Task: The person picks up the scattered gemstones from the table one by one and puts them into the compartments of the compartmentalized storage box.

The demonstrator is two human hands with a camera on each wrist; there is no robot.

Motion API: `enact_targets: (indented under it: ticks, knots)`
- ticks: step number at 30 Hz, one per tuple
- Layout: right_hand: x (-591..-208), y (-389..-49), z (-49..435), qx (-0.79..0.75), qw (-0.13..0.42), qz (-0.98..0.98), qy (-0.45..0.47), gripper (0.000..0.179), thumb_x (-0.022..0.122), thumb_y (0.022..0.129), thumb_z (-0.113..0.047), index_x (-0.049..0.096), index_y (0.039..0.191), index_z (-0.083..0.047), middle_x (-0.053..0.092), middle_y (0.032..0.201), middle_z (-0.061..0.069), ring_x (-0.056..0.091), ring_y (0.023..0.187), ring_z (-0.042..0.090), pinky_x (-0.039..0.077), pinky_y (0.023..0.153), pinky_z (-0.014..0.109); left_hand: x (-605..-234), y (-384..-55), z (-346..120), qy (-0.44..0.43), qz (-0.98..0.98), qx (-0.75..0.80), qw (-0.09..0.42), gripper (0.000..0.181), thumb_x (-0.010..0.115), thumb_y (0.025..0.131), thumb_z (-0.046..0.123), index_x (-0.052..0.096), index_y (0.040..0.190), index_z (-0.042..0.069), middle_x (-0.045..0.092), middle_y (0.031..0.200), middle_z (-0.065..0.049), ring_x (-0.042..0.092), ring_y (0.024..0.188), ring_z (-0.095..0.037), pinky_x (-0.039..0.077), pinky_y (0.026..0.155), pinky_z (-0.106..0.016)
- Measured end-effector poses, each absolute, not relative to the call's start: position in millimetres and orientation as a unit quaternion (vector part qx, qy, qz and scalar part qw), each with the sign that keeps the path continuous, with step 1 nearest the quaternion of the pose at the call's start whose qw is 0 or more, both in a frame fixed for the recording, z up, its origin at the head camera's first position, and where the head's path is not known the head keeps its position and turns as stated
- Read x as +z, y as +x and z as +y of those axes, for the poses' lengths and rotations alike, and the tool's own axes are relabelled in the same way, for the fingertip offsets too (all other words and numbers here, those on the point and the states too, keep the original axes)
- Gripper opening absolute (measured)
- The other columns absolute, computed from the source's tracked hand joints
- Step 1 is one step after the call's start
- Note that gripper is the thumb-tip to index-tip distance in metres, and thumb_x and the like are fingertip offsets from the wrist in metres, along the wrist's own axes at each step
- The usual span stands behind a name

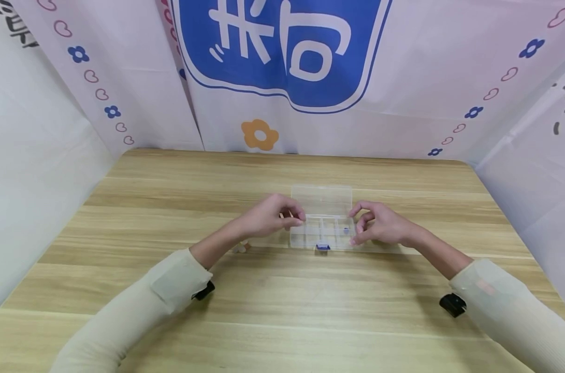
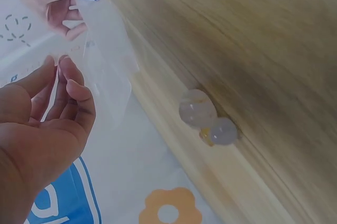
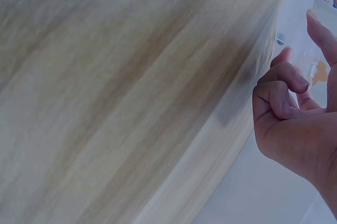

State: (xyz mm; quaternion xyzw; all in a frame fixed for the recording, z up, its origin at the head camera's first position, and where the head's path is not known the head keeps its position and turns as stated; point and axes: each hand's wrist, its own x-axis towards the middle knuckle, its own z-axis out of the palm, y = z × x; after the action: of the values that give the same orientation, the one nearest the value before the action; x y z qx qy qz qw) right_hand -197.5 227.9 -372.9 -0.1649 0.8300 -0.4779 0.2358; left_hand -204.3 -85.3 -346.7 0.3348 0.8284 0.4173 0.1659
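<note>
A clear plastic compartment box (image 1: 329,243) lies on the table with its lid (image 1: 321,199) raised at the back and a blue latch (image 1: 322,247) at the front. My left hand (image 1: 275,215) is over the box's left part, thumb and fingertips close together at a divider; whether they pinch anything is too small to tell. At the right end, my right hand (image 1: 380,225) holds the box, thumb at the front corner and forefinger at the back one. One small bluish bead (image 1: 346,230) sits in a right compartment. Several clear and yellowish beads (image 2: 197,108) lie on the table below my left wrist.
The wooden table (image 1: 310,311) ends at a white printed cloth (image 1: 385,129) behind. White cloth also hangs at both sides. Dark wrist gear (image 1: 452,304) hangs below each sleeve.
</note>
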Motion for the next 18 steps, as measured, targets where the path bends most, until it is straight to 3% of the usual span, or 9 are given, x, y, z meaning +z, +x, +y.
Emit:
enact_targets:
  ticks: [6,12,18]
  knots:
    - [-374,-199,228,-0.475,0.237,0.831,-0.167,0.056,0.085,0.08,-0.001,0.051,0.124,0.006,0.061,0.077,0.006,0.058,0.07,0.016,0.047,0.066,0.025,-345,-206,-75,0.333,0.823,0.425,0.177,0.005,0.069,0.098,0.0,0.072,0.1,-0.003,0.072,0.098,-0.02,0.067,0.078,-0.026,0.06,0.078,-0.047]
    - [-373,-199,228,-0.473,0.236,0.833,-0.166,0.057,0.085,0.08,0.0,0.051,0.125,0.006,0.061,0.077,0.007,0.057,0.071,0.015,0.047,0.066,0.025,-345,-208,-67,0.344,0.827,0.411,0.171,0.004,0.07,0.097,0.0,0.072,0.098,-0.003,0.072,0.093,-0.016,0.067,0.074,-0.024,0.06,0.071,-0.037]
    - [-373,-199,228,-0.475,0.235,0.832,-0.161,0.057,0.086,0.079,0.0,0.051,0.124,0.006,0.061,0.077,0.007,0.055,0.071,0.014,0.045,0.065,0.024,-346,-211,-59,0.349,0.824,0.407,0.181,0.005,0.07,0.098,0.001,0.072,0.098,-0.003,0.073,0.095,-0.019,0.069,0.077,-0.03,0.059,0.07,-0.033]
